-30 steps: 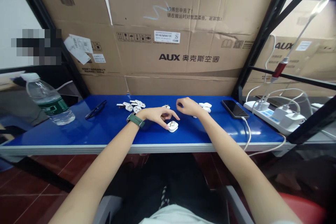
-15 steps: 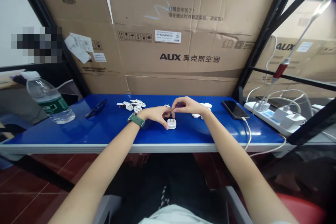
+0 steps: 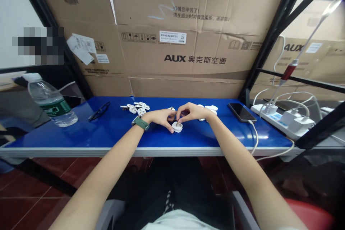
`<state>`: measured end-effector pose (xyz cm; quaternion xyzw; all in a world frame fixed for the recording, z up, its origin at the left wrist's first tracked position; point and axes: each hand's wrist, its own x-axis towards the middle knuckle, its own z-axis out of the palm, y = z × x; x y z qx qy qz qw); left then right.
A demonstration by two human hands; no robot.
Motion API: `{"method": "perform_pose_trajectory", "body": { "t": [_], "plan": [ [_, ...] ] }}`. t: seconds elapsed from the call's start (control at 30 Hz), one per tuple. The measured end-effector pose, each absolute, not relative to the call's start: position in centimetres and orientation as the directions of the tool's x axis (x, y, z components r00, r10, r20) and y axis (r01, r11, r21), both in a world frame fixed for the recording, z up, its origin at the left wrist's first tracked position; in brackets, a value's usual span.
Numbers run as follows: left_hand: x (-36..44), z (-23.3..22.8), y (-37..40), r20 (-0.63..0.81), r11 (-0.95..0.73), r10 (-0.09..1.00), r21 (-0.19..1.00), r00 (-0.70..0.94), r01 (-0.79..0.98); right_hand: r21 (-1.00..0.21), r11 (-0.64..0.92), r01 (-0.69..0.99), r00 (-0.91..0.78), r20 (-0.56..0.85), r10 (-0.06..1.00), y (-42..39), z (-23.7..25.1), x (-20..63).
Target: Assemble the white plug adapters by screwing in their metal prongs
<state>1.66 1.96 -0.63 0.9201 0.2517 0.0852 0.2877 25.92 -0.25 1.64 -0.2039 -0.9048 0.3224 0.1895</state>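
A small white plug part (image 3: 177,126) with metal prongs facing up lies on the blue table (image 3: 113,133) in front of me. My left hand (image 3: 161,117), with a green watch at the wrist, curls around its left side, thumb tip touching it. My right hand (image 3: 192,111) comes in from the right, fingertips meeting the left hand's fingertips just above the plug part. Whether a small piece sits between the fingertips is hidden. A heap of white plug parts (image 3: 136,107) lies to the left, another heap (image 3: 210,108) behind my right hand.
A water bottle (image 3: 50,100) stands at the table's left, black glasses (image 3: 99,111) beside it. A phone (image 3: 240,111) on a white cable lies at right, next to a power strip (image 3: 283,118) with chargers. Cardboard boxes (image 3: 188,36) wall the back.
My right hand moved left from the right heap to meet the left hand above the plug part. The left hand's fingers curled in, and the plug part shifted slightly.
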Motion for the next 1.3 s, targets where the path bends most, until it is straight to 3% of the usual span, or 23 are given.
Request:
{"method": "perform_pose_trajectory", "body": {
  "t": [0.23,0.7,1.3],
  "plan": [
    [1.7,0.0,1.4,-0.030,-0.708,0.469,0.584,0.883,0.396,-0.636,0.720,0.276,-0.869,0.155,0.471,-0.6,1.3,25.5],
    [2.0,0.1,0.7,-0.020,-0.672,0.590,0.541,0.807,0.505,-0.415,0.848,0.330,-0.848,0.265,0.460,-0.9,0.8,25.0],
    [2.2,0.1,0.6,-0.025,-0.659,0.590,0.563,0.807,0.500,-0.465,0.825,0.323,-0.845,0.251,0.472,-0.6,0.6,24.9]
  ]
}}
